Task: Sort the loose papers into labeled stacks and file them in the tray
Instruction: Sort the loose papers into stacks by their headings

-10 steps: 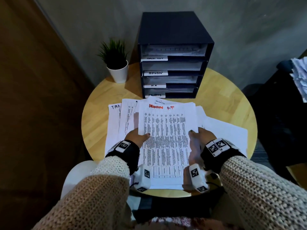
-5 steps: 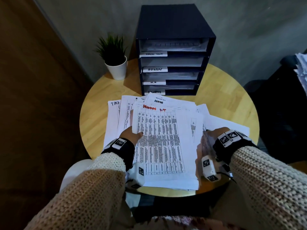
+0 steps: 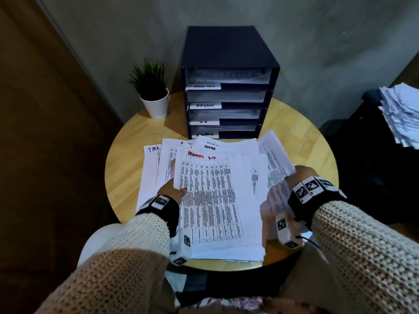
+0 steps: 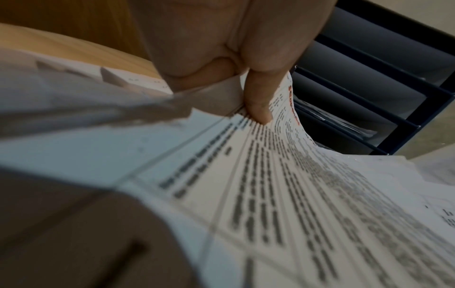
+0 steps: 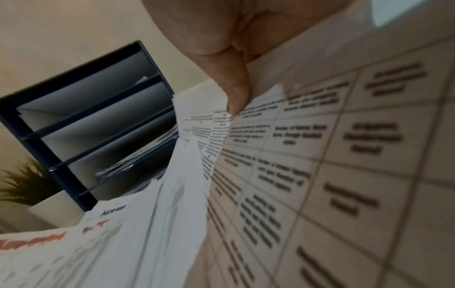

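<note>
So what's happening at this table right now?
A person is sorting printed papers on a round wooden table. Their left hand grips the left edge of the red-headed table sheet atop the pile, while the right hand lifts another printed sheet off to the side. The labeled filing tray behind already holds papers.

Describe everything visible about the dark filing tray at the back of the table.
The filing tray is a dark navy, box-shaped organiser standing upright at the far edge of the round wooden table, against the grey wall. It has four stacked open slots, each holding pale sheets, with a white handwritten label on each slot's front lip; only ADMIN, on the second slot, reads clearly. A potted plant stands to its left. Loose papers reach its base; neither hand touches it.
</note>
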